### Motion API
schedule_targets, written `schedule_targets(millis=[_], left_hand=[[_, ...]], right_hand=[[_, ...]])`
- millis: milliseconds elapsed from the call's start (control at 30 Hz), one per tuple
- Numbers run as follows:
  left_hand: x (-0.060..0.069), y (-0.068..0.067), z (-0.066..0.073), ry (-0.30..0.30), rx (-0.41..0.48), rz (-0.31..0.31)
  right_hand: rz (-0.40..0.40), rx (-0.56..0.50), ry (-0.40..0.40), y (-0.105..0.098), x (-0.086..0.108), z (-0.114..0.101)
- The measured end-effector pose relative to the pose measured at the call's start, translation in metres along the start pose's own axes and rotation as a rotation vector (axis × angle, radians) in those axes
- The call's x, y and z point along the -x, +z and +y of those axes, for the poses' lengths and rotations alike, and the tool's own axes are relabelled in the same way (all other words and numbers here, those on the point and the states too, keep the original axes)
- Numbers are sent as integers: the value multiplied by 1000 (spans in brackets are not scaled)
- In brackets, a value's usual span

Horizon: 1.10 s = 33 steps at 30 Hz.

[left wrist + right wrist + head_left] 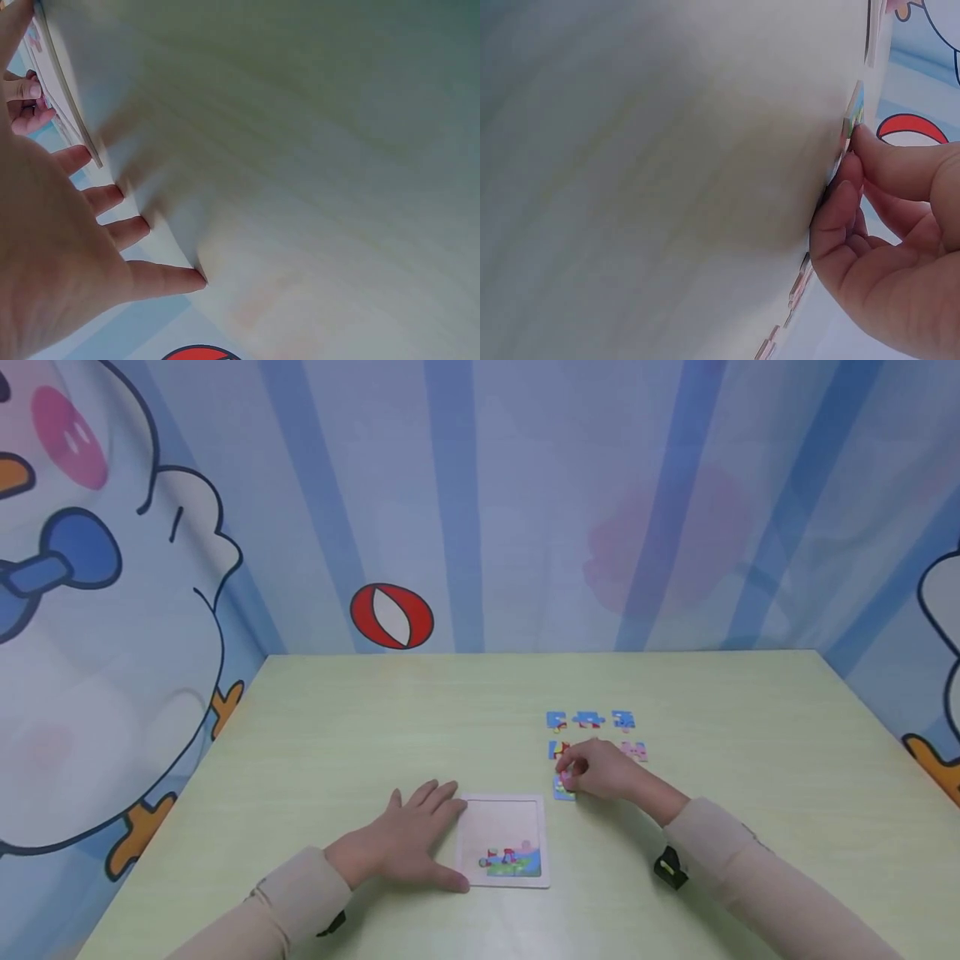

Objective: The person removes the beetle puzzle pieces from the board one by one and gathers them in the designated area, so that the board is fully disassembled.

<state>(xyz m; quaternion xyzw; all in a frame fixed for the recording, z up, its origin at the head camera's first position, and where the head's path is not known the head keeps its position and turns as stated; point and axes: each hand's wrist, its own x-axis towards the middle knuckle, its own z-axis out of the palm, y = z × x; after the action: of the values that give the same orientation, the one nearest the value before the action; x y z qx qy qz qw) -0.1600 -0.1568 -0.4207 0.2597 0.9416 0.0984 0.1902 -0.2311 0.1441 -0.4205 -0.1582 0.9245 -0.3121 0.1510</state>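
Observation:
My left hand lies with fingers spread at the left side of a square puzzle tray. Its thumb and index finger touch the tray's edge. Along the tray's lower right, joined puzzle pieces show green, blue and red. To the upper right of the tray, my right hand pinches a small blue and green puzzle piece at the table surface. In the right wrist view, thumb and fingertips meet at that piece, and the curled fingers partly cover it.
Beyond the right hand is a row of three blue puzzle pieces. Nearer, a blue and yellow piece and a pink piece flank the hand, which may hide others. The pale table ends at a printed curtain.

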Motion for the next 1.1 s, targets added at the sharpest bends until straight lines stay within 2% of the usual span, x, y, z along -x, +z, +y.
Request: schedule_targets(millis=[100, 333, 433, 533, 767, 1100], left_hand=[[-1, 1, 0, -2, -2, 0], [-1, 2, 1, -7, -5, 3], [-1, 2, 1, -5, -8, 4], [-1, 2, 1, -6, -10, 2], [-1, 2, 0, -8, -6, 1], [-2, 3, 0, -12, -10, 10]], right_hand=[[-5, 12, 27, 0, 0, -1], [-3, 14, 35, 1, 1, -3], [-2, 5, 28, 0, 2, -3], [1, -9, -16, -2, 4, -6], [-15, -44, -122, -6, 15, -31], [-68, -78, -151, 11, 33, -62]])
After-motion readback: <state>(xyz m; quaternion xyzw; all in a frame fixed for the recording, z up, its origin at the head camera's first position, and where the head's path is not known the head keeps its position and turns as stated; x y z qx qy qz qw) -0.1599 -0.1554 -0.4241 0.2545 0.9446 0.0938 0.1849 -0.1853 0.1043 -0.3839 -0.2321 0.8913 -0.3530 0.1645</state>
